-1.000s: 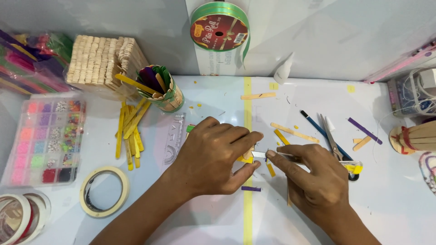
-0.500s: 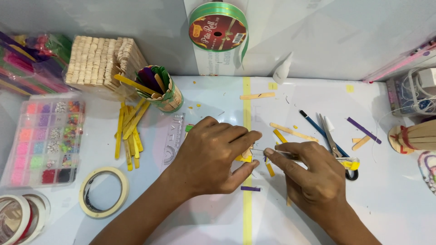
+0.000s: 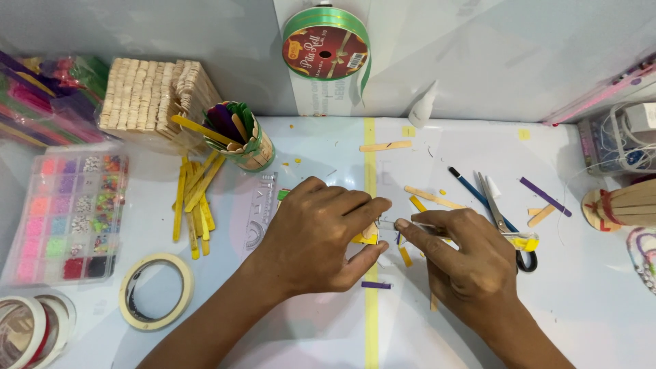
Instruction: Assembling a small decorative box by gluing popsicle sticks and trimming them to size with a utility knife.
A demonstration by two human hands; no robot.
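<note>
White tabletop (image 3: 478, 328), split down the middle by a strip of yellow tape (image 3: 370, 321), carries a scatter of craft supplies as two bare hands meet at its centre. The left hand (image 3: 318, 236) curls down over a small yellow piece (image 3: 365, 236), thumb and forefinger pinched at its edge, pinning it on the tape line. The right hand (image 3: 465, 256) is closed round a thin metal tool (image 3: 417, 225), possibly tweezers, whose tip touches that same piece; what the tip carries is too small to tell. The step in hand looks like fine placing or trimming on the yellow piece, and the next move seems to call for a steady left-hand hold while the tool tip works in a very tight spot between the fingers.

Just beside the right hand lie scissors (image 3: 502, 219) with a yellow tag and a blue pencil (image 3: 471, 188); cut bits of stick, yellow, plain and purple, lie around both hands. Toward the back left corner stands a cup of coloured sticks (image 3: 242, 137) beside a stack of plain wooden sticks (image 3: 147, 99), with loose yellow sticks (image 3: 195, 201) in front. A bead box (image 3: 65, 212) sits at the left edge, a roll of masking tape (image 3: 156, 292) near the front left, and a green ribbon spool (image 3: 326, 44) leans on the back wall.
</note>
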